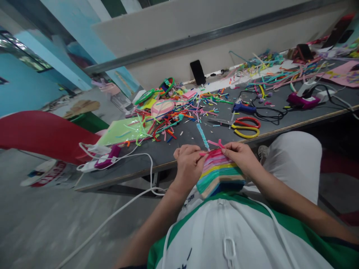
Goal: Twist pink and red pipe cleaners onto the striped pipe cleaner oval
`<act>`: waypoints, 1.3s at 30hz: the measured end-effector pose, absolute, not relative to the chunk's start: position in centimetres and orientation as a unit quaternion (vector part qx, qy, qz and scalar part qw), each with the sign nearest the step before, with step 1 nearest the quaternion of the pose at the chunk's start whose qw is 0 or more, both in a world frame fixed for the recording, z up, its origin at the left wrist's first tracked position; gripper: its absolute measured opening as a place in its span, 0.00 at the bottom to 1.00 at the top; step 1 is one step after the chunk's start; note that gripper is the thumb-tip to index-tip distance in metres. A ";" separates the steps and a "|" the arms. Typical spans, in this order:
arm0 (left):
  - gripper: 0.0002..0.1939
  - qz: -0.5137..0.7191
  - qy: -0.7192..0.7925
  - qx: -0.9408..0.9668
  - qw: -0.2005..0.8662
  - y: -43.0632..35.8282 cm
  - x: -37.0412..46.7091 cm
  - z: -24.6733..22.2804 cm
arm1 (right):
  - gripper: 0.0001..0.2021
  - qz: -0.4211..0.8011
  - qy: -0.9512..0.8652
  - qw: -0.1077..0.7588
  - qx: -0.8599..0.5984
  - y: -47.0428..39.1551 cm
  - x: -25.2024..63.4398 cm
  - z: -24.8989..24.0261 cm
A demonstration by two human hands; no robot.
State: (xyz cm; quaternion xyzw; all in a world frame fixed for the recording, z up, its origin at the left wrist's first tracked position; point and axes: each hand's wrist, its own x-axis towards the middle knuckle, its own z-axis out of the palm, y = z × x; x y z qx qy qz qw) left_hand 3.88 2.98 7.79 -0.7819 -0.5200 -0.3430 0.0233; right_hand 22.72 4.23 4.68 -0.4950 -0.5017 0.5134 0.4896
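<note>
Both of my hands are close together over my lap at the table's front edge. My left hand (pixel 189 161) is closed, with its fingertips pinching one end of a pink fuzzy strip that looks like a pipe cleaner. The fingers of my right hand (pixel 239 155) are closed on the pink pipe cleaner (pixel 219 143), which has a crossed or bent part by the thumb. Beneath them a rainbow-striped bundle (pixel 220 170) lies on my lap, in pink, yellow, green, tan and blue bands. A light-blue twisted pipe cleaner (pixel 202 135) rests on the table just beyond the fingers.
Scissors (pixel 246 127) with red and yellow handles lie on the grey table (pixel 193 130), near a blue glue gun (pixel 244 107). Cut pipe cleaner pieces (pixel 171 119) are heaped behind. A phone (pixel 198 72) leans on the wall. A white cable (pixel 151 172) hangs over the left edge.
</note>
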 end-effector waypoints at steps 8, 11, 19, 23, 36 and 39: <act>0.07 -0.336 -0.485 -0.807 0.033 2.9 3.9 7.5 | 0.12 0.491 -0.502 0.505 -0.502 4.2 22.7 4.2; 0.07 -0.341 -0.475 -0.809 0.055 2.9 3.7 7.7 | 0.12 0.484 -0.506 0.504 -0.505 4.3 22.7 4.2; 0.08 -0.319 -0.378 -0.865 0.080 2.7 3.7 9.7 | 0.11 0.432 -0.544 0.490 -0.527 4.4 22.8 4.3; 0.09 -0.305 -0.327 -0.889 0.101 3.1 4.3 11.0 | 0.10 0.408 -0.555 0.484 -0.540 4.3 22.5 4.5; 0.08 -0.218 -0.314 -0.922 0.057 6.3 8.4 13.6 | 0.07 0.289 -0.640 0.474 -0.531 4.2 22.0 4.4; 0.08 -0.209 -0.361 -0.909 0.016 7.6 8.0 14.6 | 0.08 0.328 -0.619 0.484 -0.524 4.2 21.8 4.6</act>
